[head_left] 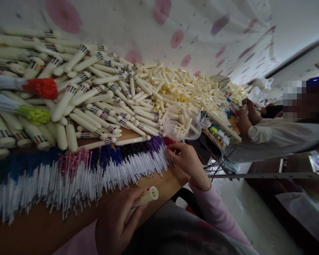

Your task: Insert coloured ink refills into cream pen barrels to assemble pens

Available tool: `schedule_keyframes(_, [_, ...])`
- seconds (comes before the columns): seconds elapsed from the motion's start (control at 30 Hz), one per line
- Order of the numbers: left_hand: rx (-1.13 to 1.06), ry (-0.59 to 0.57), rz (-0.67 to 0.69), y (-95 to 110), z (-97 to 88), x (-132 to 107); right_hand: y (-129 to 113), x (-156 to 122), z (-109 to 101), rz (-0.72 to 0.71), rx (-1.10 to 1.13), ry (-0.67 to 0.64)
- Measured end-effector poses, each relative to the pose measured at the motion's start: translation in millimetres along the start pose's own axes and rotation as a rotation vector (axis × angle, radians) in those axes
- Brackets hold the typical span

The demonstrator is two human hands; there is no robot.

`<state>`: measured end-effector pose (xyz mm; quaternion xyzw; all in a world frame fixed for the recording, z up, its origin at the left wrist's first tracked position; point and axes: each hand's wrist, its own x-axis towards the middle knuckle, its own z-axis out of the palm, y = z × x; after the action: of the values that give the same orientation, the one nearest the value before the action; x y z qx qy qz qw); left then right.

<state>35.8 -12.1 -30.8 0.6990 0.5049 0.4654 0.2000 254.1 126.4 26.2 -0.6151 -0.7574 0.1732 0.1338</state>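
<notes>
My left hand [119, 212] is closed around a cream pen barrel [149, 196], whose slotted open end points up to the right. A small red spot shows by its rim; I cannot tell what it is. Farther right, my right hand [187, 159] has its fingers curled together at the red-tipped pen refills [169, 141], and whatever lies between the fingertips is hidden. Left of it, along the table edge, run white refills [133, 164] grouped by tip colour: purple [155, 143], black, blue, pink [74, 161] and green.
Behind the refills are heaped assembled multicolour pens [98, 99] and loose cream barrels [191, 85]. A clear plastic tub [172, 132] holds cream parts. Orange-tipped [42, 88] and lime-tipped refills [35, 114] lie left. A phone [199, 150], power strip [223, 125] and cables sit right, near another person [276, 132].
</notes>
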Motion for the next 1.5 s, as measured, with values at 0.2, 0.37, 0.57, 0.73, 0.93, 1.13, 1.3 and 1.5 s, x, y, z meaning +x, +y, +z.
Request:
schedule_keyframes(0.2, [0.017,0.018,0.033,0,-1.7,4,1,-1,2,0.029,0.098,-0.021])
schedule_keyframes(0.37, [-0.017,0.011,0.015,-4,0.8,-1,1,-6,-2,0.032,0.209,0.005])
schedule_keyframes(0.57, [-0.052,0.009,-0.071,-7,0.5,-10,-30,-30,-26,-0.076,0.719,-0.04])
schedule_keyframes(0.73, [-0.139,0.006,0.013,-3,-7.6,1,-61,-55,-33,-0.55,0.953,0.093])
schedule_keyframes(0.93, [-0.264,-0.008,0.064,-2,-10.2,8,-71,-57,-6,-0.917,0.591,-0.005])
schedule_keyframes(1.13, [-0.311,0.014,0.048,-2,-10.7,7,-80,-50,-1,-0.958,0.638,0.206])
schedule_keyframes(1.3, [-0.358,0.008,0.04,-3,-10.2,7,-81,-51,-6,-0.983,0.539,0.168])
schedule_keyframes(1.5, [-0.317,0.003,0.069,-2,-11.7,10,-78,-49,-3,-0.979,0.501,0.141])
